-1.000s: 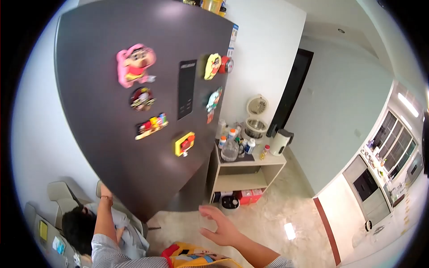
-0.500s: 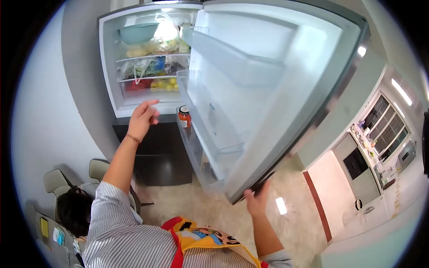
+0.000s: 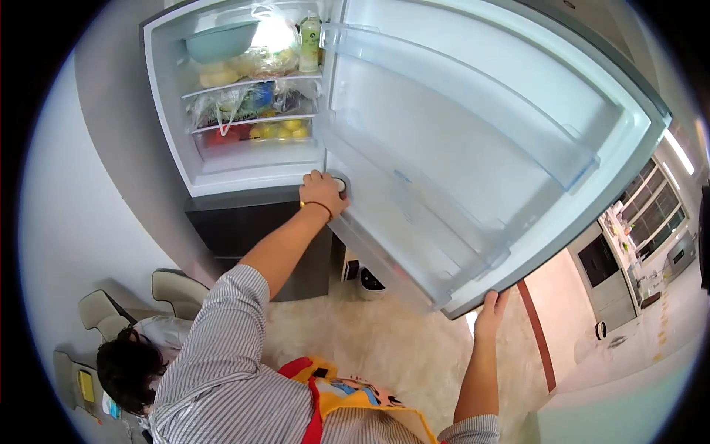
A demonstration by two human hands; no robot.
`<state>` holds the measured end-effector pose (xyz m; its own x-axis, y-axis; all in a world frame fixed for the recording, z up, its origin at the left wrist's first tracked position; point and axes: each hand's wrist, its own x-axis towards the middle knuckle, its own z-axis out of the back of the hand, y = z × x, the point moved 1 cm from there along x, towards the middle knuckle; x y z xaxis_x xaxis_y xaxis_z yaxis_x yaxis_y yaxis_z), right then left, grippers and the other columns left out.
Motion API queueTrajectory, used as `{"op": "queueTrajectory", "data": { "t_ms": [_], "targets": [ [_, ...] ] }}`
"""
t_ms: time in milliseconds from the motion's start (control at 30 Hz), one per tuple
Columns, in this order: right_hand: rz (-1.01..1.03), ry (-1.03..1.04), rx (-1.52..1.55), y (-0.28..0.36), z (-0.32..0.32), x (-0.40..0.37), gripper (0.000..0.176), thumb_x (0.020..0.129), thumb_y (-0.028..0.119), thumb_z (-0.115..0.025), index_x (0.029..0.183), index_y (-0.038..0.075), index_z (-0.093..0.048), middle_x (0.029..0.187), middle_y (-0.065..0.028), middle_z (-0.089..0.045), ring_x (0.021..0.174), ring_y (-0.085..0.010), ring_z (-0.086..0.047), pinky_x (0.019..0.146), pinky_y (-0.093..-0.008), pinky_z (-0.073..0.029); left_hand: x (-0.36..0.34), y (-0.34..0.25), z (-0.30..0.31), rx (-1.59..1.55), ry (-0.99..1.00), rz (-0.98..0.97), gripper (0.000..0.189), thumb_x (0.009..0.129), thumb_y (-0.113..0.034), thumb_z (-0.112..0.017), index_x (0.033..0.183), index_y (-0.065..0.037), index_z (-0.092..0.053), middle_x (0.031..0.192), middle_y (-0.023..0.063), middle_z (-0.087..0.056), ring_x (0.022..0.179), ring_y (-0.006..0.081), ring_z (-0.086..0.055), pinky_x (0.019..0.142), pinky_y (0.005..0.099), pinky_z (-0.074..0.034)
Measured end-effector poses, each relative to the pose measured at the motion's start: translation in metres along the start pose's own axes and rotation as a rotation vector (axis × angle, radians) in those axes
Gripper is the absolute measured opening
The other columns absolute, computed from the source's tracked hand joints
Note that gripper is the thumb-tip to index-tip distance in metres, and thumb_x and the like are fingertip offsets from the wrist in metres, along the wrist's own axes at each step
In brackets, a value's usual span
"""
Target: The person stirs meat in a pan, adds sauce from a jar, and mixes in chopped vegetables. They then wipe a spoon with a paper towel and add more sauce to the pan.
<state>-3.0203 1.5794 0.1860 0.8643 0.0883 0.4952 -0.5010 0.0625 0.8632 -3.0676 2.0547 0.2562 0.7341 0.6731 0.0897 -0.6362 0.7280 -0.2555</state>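
Door (image 3: 473, 133) open, right hand (image 3: 490, 309) clenched on its bottom edge; left hand (image 3: 322, 194) grasps jar (image 3: 341, 183), not yet lifted out.

The white open fridge compartment (image 3: 244, 159) is set at upper left, with its wide white plastic door (image 3: 473, 148) swung out to the right. On the top shelf a teal round bowl (image 3: 220, 41) is placed left and a green plastic bottle (image 3: 310, 44) right; yellow round fruits (image 3: 281, 129) are kept two shelves lower. The left hand (image 3: 323, 194) is curled over a round-lidded jar (image 3: 342, 183) in the lowest door bin. The right hand (image 3: 489, 314) is clasped on the door's lower outer edge. A seated dark-haired person (image 3: 129, 366) is found at lower left.
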Motion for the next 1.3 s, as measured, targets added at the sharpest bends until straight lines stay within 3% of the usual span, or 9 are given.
{"op": "queueTrajectory", "data": {
  "t_ms": [133, 467, 567, 700, 767, 800, 900, 1033, 1300],
  "targets": [
    [-0.043, 0.016, 0.047, -0.007, 0.002, 0.003, 0.064, 0.106, 0.025, -0.051, 0.156, -0.005, -0.027, 0.159, -0.0181, -0.035, 0.146, -0.0288, -0.034, 0.120, -0.0387, -0.024, 0.005, -0.003, -0.016, -0.037, -0.019, -0.152, 0.069, 0.071, -0.041, -0.083, 0.126, -0.006, -0.059, 0.122, 0.0179, -0.064, 0.123, 0.0353, -0.059, 0.110, 0.0627, -0.036],
    [-0.177, 0.123, 0.119, 0.047, -0.016, -0.036, 0.055, 0.096, 0.011, -0.061, 0.145, 0.003, -0.036, 0.130, -0.0081, -0.050, 0.116, -0.0184, -0.049, 0.100, -0.0349, -0.043, -0.102, 0.084, 0.101, -1.097, -0.275, -0.252, 0.071, 0.074, -0.015, -0.090, 0.136, -0.002, -0.057, 0.117, 0.0081, -0.066, 0.107, 0.0164, -0.063, 0.097, 0.0322, -0.051],
    [-0.169, 0.252, 0.043, 0.047, -0.030, -0.103, 0.082, 0.076, 0.007, -0.080, 0.146, 0.002, -0.037, 0.136, -0.0128, -0.050, 0.124, -0.0246, -0.051, 0.103, -0.0388, -0.044, -0.226, 0.105, 0.140, -1.012, -0.017, -0.218, 0.078, 0.078, -0.014, -0.086, 0.146, -0.004, -0.048, 0.119, 0.0096, -0.066, 0.110, 0.0179, -0.062, 0.100, 0.0348, -0.051],
    [0.105, 0.990, 0.085, 0.106, -0.038, -0.130, 0.052, 0.090, 0.033, -0.073, 0.133, 0.008, -0.056, 0.142, -0.0163, -0.052, 0.136, -0.0349, -0.048, 0.112, -0.0468, -0.040, -0.359, 0.101, 0.118, -0.767, 0.495, -0.097, 0.040, 0.063, -0.004, -0.089, 0.095, -0.003, -0.065, 0.087, 0.0074, -0.073, 0.083, 0.0182, -0.071, 0.078, 0.0362, -0.059],
    [0.071, 1.128, 0.271, 0.103, -0.047, -0.131, 0.047, 0.089, 0.033, -0.074, 0.126, 0.008, -0.062, 0.132, -0.0168, -0.058, 0.125, -0.0368, -0.055, 0.105, -0.0436, -0.047, -0.394, 0.091, 0.098, -0.320, 0.639, -0.061, 0.057, 0.059, -0.015, -0.094, 0.105, -0.004, -0.063, 0.086, 0.0067, -0.072, 0.084, 0.0193, -0.072, 0.078, 0.0347, -0.058],
    [0.076, 1.202, 0.275, 0.099, -0.045, -0.128, 0.047, 0.089, 0.034, -0.073, 0.126, 0.008, -0.062, 0.129, -0.0175, -0.059, 0.123, -0.0383, -0.056, 0.102, -0.0436, -0.048, -0.399, 0.040, 0.107, -0.052, 0.570, -0.248, 0.053, 0.073, -0.053, -0.082, 0.114, -0.022, -0.071, 0.096, 0.0175, -0.074, 0.094, 0.0436, -0.069, 0.078, 0.0536, -0.056],
    [0.108, 1.263, 0.194, 0.082, -0.048, -0.110, 0.059, 0.083, 0.033, -0.079, 0.132, 0.010, -0.057, 0.127, -0.0166, -0.058, 0.118, -0.0400, -0.058, 0.097, -0.0446, -0.050, -0.383, 0.068, -0.004, -0.429, 0.633, -0.238, 0.053, 0.072, -0.026, -0.086, 0.118, -0.011, -0.063, 0.103, 0.0101, -0.071, 0.095, 0.0299, -0.069, 0.083, 0.0412, -0.056],
    [0.141, 1.271, 0.048, 0.068, -0.013, -0.071, 0.105, 0.072, 0.039, -0.086, 0.156, 0.011, -0.028, 0.128, -0.0217, -0.053, 0.109, -0.0426, -0.060, 0.093, -0.0472, -0.050, -0.339, -0.057, -0.046, -0.602, 0.479, -0.389, 0.097, 0.061, -0.017, -0.093, 0.142, -0.002, -0.041, 0.130, 0.0114, -0.058, 0.118, 0.0248, -0.061, 0.100, 0.0377, -0.050],
    [0.101, 0.844, -0.156, -0.061, 0.085, 0.097, 0.074, 0.081, 0.041, -0.080, 0.139, 0.011, -0.048, 0.118, -0.0133, -0.054, 0.103, -0.0364, -0.062, 0.082, -0.0431, -0.053, -0.212, -0.300, -0.159, -1.045, 0.380, -0.570, 0.134, 0.062, -0.016, -0.092, 0.160, -0.006, -0.001, 0.145, 0.0135, -0.041, 0.126, 0.0279, -0.054, 0.106, 0.0387, -0.045]
  ]
}}
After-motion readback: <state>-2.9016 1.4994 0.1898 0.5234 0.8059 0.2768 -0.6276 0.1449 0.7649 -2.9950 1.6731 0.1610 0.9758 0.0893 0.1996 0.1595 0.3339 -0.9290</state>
